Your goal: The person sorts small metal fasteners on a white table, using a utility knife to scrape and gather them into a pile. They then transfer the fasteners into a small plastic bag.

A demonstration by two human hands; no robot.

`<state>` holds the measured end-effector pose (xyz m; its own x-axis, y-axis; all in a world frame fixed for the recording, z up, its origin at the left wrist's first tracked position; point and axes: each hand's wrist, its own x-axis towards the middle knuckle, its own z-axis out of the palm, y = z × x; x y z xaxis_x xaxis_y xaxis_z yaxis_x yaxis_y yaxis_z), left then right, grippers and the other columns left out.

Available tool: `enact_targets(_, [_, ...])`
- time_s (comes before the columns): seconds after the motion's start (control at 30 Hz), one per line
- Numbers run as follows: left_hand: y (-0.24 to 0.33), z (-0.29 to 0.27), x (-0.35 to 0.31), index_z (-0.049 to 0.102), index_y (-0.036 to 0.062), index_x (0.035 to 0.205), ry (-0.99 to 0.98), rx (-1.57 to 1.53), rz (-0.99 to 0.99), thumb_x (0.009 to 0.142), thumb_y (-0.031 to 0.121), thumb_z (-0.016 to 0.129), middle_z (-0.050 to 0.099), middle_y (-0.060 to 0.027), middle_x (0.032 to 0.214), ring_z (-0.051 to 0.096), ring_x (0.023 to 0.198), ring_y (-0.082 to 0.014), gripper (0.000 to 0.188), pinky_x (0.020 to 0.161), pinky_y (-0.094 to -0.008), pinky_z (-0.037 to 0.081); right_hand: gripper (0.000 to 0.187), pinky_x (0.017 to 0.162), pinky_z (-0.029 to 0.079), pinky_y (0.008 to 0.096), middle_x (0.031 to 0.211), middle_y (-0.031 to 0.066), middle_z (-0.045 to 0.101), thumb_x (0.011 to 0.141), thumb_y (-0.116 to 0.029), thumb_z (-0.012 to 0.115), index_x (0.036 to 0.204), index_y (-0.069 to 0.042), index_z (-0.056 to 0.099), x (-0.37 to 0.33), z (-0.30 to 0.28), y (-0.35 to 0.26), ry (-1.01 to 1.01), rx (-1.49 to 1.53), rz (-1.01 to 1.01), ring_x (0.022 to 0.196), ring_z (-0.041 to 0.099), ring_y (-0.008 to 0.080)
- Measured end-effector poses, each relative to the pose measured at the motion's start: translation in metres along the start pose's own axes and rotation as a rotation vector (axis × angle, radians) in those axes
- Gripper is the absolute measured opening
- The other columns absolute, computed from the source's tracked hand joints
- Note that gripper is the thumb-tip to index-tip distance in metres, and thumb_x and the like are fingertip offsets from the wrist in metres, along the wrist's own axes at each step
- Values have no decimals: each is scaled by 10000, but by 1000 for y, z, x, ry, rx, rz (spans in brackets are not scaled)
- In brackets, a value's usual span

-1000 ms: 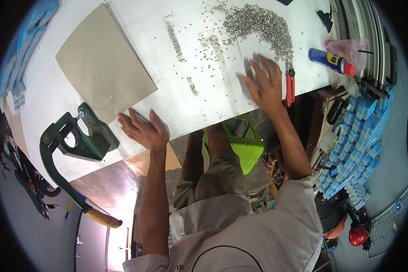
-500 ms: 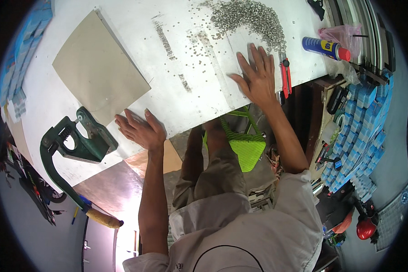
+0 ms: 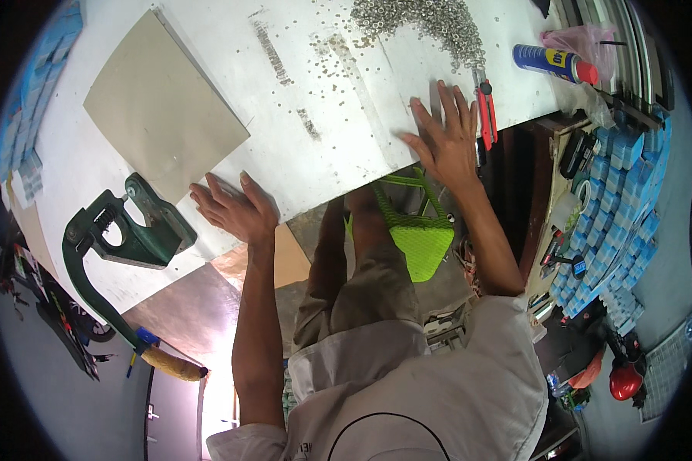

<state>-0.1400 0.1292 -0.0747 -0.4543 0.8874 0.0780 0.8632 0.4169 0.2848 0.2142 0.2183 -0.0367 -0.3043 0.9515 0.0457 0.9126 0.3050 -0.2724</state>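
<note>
**Resting palms-down at a white worktable [image 3: 327, 165] with metal rings everywhere**

Looking at both hands: neither one's gripping anything. The left hand [image 3: 240, 211] lies in the middle-left of the frame, palm down near the table's front edge, thumb angled away from loosely parted fingers. Its fingertips are right at the lower edge of a greyish-beige sheet [image 3: 165, 96], which covers much of the upper left; can't tell if they actually touch it.

The right hand [image 3: 451, 146] is right of center, also palm down, fingers fanned out. Just beside its fingertips is a red utility knife [image 3: 487, 117], blade end toward the top of the frame.

The pile of small metal rings [image 3: 419, 21] curves along the top, center to right, ending near that blade, with loose ones strewn to its left.

Far left there's a green lever press [image 3: 150, 240], its long arm curving down to a yellowish grip [image 3: 171, 364]. Upper right has a blue spray can [image 3: 546, 61] with a red cap, lying on its side near a pink plastic bag [image 3: 580, 48]. Bright green chair [image 3: 424, 250] pokes out below the table, center.
</note>
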Motion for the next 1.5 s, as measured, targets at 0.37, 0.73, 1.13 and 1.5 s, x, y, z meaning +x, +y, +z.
enact_targets(0.37, [5, 3, 4, 339, -14, 1526, 2, -7, -24, 1014, 431, 535, 210, -345, 1613, 157, 1523, -497, 706, 1205, -665, 128, 629, 1158, 193, 719, 1630, 198, 345, 910, -516, 703, 1450, -211, 593, -20, 2, -3, 4, -33, 37, 1478, 308, 487])
enact_targets(0.73, [2, 1, 1, 323, 11, 1536, 11, 16, 6, 1023, 440, 523, 209, -341, 1611, 159, 1527, -481, 697, 1205, -664, 124, 622, 1184, 149, 709, 1627, 158, 370, 921, -557, 664, 1466, -271, 574, -30, 0, -3, -26, -57, 65, 1485, 317, 453])
enact_targets(1.13, [3, 0, 1, 349, 1, 1532, 7, 29, -15, 1030, 494, 500, 205, -317, 1624, 167, 1537, -441, 720, 1235, -597, 126, 624, 1178, 163, 718, 1638, 170, 339, 917, -565, 664, 1459, -266, 579, -50, -5, 2, -24, 13, 63, 1483, 317, 443])
enact_targets(1.5, [7, -1, 2, 379, -31, 1512, 15, 13, 5, 1046, 496, 482, 222, -361, 1602, 188, 1521, -481, 710, 1220, -610, 139, 606, 1160, 180, 734, 1608, 175, 384, 928, -571, 653, 1441, -256, 593, -67, 6, 3, 59, 47, 90, 1461, 343, 461])
